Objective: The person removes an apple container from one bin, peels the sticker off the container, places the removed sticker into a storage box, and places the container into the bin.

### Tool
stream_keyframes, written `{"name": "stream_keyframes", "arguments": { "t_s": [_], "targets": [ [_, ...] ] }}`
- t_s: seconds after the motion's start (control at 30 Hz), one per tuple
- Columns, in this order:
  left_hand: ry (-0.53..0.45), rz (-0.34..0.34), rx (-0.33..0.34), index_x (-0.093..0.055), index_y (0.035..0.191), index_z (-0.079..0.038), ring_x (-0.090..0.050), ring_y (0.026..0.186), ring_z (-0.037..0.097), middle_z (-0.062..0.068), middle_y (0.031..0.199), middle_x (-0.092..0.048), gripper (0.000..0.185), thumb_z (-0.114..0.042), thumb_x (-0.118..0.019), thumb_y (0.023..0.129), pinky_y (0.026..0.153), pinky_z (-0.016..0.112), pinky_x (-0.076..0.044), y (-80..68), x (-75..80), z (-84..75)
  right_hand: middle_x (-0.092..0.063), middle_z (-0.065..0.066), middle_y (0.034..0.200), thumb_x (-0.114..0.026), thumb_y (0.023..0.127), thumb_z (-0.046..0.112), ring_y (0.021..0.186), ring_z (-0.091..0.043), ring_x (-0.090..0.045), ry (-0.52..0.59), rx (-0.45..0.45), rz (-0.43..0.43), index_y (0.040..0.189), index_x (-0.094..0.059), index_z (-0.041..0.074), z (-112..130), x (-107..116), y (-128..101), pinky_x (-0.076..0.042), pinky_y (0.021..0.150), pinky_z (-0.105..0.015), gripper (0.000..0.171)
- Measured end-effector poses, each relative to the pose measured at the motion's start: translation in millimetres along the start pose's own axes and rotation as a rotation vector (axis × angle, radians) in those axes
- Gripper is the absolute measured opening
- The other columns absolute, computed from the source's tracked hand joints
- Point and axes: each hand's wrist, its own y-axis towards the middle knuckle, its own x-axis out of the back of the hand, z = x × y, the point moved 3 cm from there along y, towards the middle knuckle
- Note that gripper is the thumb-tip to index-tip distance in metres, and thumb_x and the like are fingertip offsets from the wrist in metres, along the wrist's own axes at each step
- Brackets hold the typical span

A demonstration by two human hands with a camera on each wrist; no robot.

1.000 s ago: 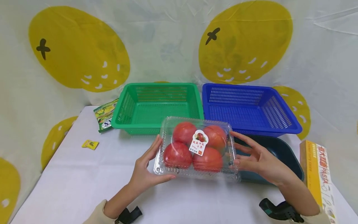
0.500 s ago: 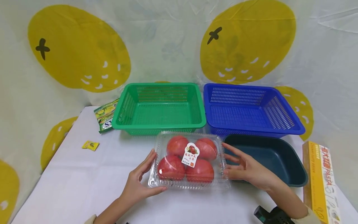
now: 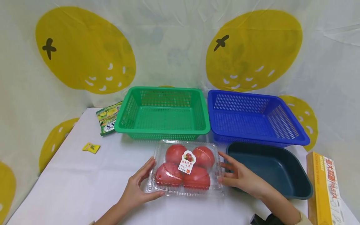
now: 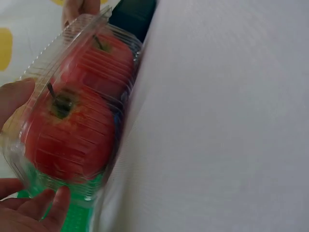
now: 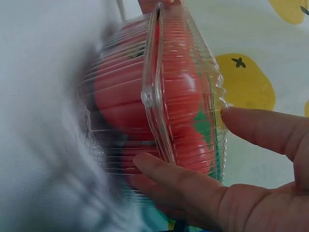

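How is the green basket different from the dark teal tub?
The green basket has slotted mesh walls and a squared rim; the dark teal tub is solid-walled with rounded corners. The green basket sits behind the tomato clamshell; the dark teal tub sits beside it. Both are empty.

A green basket (image 3: 163, 114) and a blue basket (image 3: 253, 120) stand side by side at the back of the white table (image 3: 70, 184). A dark teal tub (image 3: 272, 170) sits in front of the blue one, with a yellow pasta box (image 3: 323, 190) to its right. A green packet (image 3: 108, 117) and a small yellow sachet (image 3: 91, 147) lie left of the green basket.
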Motion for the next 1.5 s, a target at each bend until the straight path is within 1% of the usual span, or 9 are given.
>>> {"name": "stream_keyframes", "arguments": {
  "t_s": [0.2, 0.37, 0.47, 0.7, 0.8, 0.93, 1.03, 1.23, 1.5],
  "targets": [
    [0.017, -0.006, 0.052, -0.044, 0.143, 0.001, -0.045, 0.13, 0.0, 0.025, 0.147, -0.042, 0.096, -0.001, -0.091, 0.06, 0.09, 0.019, -0.049, -4.4, 1.9, 5.0, -0.01, -0.041, 0.151, -0.068, 0.092, 0.014, 0.132, -0.057, -0.033, -0.05, 0.006, -0.012, 0.156, 0.0, 0.006, 2, -6, 1, -0.047, 0.099, -0.047, 0.094],
    [0.027, -0.005, 0.086, -0.044, 0.144, -0.002, -0.046, 0.129, 0.001, 0.02, 0.148, -0.043, 0.096, -0.003, -0.091, 0.061, 0.089, 0.022, -0.051, -4.6, 1.9, 6.3, -0.003, -0.036, 0.156, -0.068, 0.092, 0.013, 0.14, -0.054, -0.012, -0.076, 0.055, -0.023, 0.155, -0.002, -0.001, 4, -7, 0, -0.041, 0.104, -0.041, 0.093],
    [0.04, -0.003, 0.098, -0.044, 0.144, -0.004, -0.046, 0.129, 0.001, 0.018, 0.148, -0.043, 0.095, -0.004, -0.091, 0.062, 0.09, 0.023, -0.051, -3.8, 1.6, 6.6, -0.003, -0.034, 0.157, -0.07, 0.09, 0.013, 0.141, -0.052, -0.01, -0.121, 0.092, -0.053, 0.153, -0.006, -0.006, 6, -8, 0, -0.035, 0.105, -0.038, 0.092],
    [0.044, -0.001, 0.122, -0.044, 0.145, -0.006, -0.046, 0.13, 0.003, 0.016, 0.149, -0.043, 0.095, -0.006, -0.092, 0.062, 0.09, 0.024, -0.051, -0.6, 0.6, 7.5, -0.012, -0.03, 0.158, -0.071, 0.089, 0.013, 0.142, -0.051, -0.011, -0.298, 0.238, -0.127, 0.149, -0.032, -0.004, 17, -13, -3, -0.028, 0.102, -0.015, 0.073],
    [0.043, 0.002, 0.129, -0.044, 0.145, -0.006, -0.046, 0.13, 0.003, 0.015, 0.15, -0.042, 0.096, -0.005, -0.091, 0.062, 0.09, 0.024, -0.051, 2.1, -0.4, 7.9, -0.02, -0.03, 0.156, -0.069, 0.09, 0.009, 0.141, -0.05, -0.018, -0.343, 0.317, -0.14, 0.144, -0.042, -0.002, 25, -15, -2, -0.029, 0.102, -0.013, 0.061],
    [0.041, 0.002, 0.122, -0.044, 0.145, -0.005, -0.046, 0.129, 0.003, 0.016, 0.15, -0.042, 0.096, -0.004, -0.091, 0.062, 0.089, 0.025, -0.052, 3.5, -1.2, 8.7, -0.036, -0.029, 0.149, -0.067, 0.09, 0.003, 0.143, -0.018, -0.033, -0.351, 0.426, -0.155, 0.134, -0.053, -0.002, 33, -18, 2, -0.03, 0.101, -0.011, 0.047],
    [0.041, -0.001, 0.116, -0.044, 0.145, -0.004, -0.046, 0.129, 0.003, 0.018, 0.15, -0.042, 0.096, -0.002, -0.091, 0.061, 0.088, 0.025, -0.052, 3.6, -1.4, 8.6, -0.046, -0.029, 0.139, -0.066, 0.09, 0.0, 0.131, 0.004, -0.041, -0.316, 0.474, -0.149, 0.128, -0.058, -0.003, 37, -21, 8, -0.036, 0.1, -0.012, 0.038],
    [0.043, -0.003, 0.13, -0.044, 0.145, -0.005, -0.047, 0.129, 0.006, 0.017, 0.15, -0.042, 0.095, -0.003, -0.091, 0.062, 0.088, 0.026, -0.052, 3.5, -1.4, 8.3, -0.059, -0.027, 0.121, -0.064, 0.09, -0.005, 0.114, -0.005, -0.058, -0.24, 0.482, -0.102, 0.117, -0.061, -0.01, 37, -20, 24, -0.052, 0.089, -0.022, 0.028],
    [0.044, 0.007, 0.163, -0.043, 0.146, -0.007, -0.046, 0.13, 0.005, 0.013, 0.151, -0.041, 0.095, -0.005, -0.091, 0.063, 0.089, 0.027, -0.052, 1.9, -1.2, 7.3, -0.064, -0.027, 0.106, -0.064, 0.091, -0.002, 0.088, -0.016, -0.067, -0.217, 0.392, -0.107, 0.116, -0.061, -0.011, 31, -18, 45, -0.059, 0.071, -0.031, 0.026]
  ]
}}
